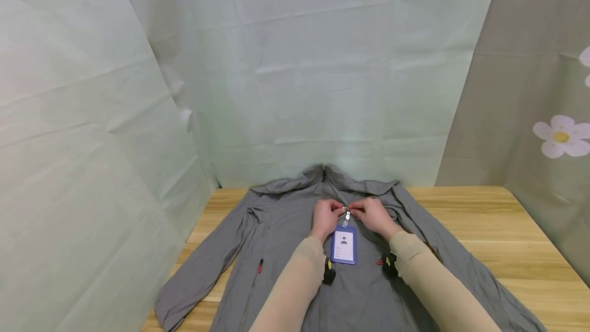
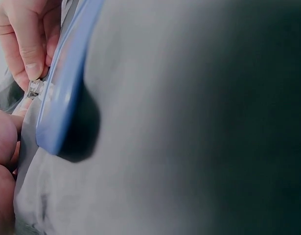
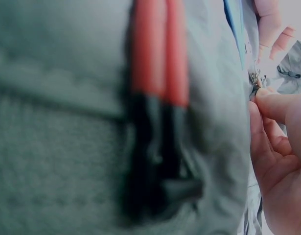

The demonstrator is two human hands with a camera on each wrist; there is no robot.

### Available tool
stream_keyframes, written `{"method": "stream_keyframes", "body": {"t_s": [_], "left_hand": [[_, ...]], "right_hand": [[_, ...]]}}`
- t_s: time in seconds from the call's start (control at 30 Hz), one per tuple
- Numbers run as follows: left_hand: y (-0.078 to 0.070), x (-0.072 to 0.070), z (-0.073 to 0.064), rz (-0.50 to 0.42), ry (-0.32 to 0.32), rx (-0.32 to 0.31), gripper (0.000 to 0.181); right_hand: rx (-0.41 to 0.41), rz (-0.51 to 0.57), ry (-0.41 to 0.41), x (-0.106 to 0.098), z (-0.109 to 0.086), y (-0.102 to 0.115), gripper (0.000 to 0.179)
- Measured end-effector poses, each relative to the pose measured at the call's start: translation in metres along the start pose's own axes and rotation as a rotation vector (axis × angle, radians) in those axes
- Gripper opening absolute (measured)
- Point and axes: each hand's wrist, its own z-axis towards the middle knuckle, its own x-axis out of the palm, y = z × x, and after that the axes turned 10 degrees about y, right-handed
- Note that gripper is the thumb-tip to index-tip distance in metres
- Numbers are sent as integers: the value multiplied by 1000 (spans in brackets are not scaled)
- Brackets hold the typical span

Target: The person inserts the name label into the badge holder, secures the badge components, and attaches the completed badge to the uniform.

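A grey zip jacket point(image 1: 295, 250) lies spread out, collar at the far end. On its chest rests a blue-framed ID badge point(image 1: 343, 263), hung by a strap from a small metal clip point(image 1: 348, 214). My left hand point(image 1: 325, 218) pinches the clip's left side with thumb and fingertips. From the other side, my right hand point(image 1: 374, 215) pinches the clip's right end; in the right wrist view its thumb presses on the metal piece point(image 3: 257, 81). The badge point(image 2: 67, 93) appears edge-on in the left wrist view. Fingers partly cover the clip, so how it meets the cloth is hidden.
Under the jacket is a wooden table point(image 1: 498, 229). Pale cloth walls point(image 1: 322, 91) stand behind and to the left, with a flowered panel point(image 1: 530, 91) at right. Red-and-black zip pulls point(image 1: 260, 266) hang on the jacket's front.
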Motion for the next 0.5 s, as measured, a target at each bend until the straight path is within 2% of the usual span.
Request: {"method": "stream_keyframes", "body": {"t_s": [0.23, 0.5], "left_hand": [[0, 0, 0, -3, 5, 9, 8], [3, 0, 4, 1, -8, 21, 8]], "right_hand": [[-3, -24, 7, 0, -1, -1, 17], [-43, -73, 10, 1, 2, 0, 17]]}}
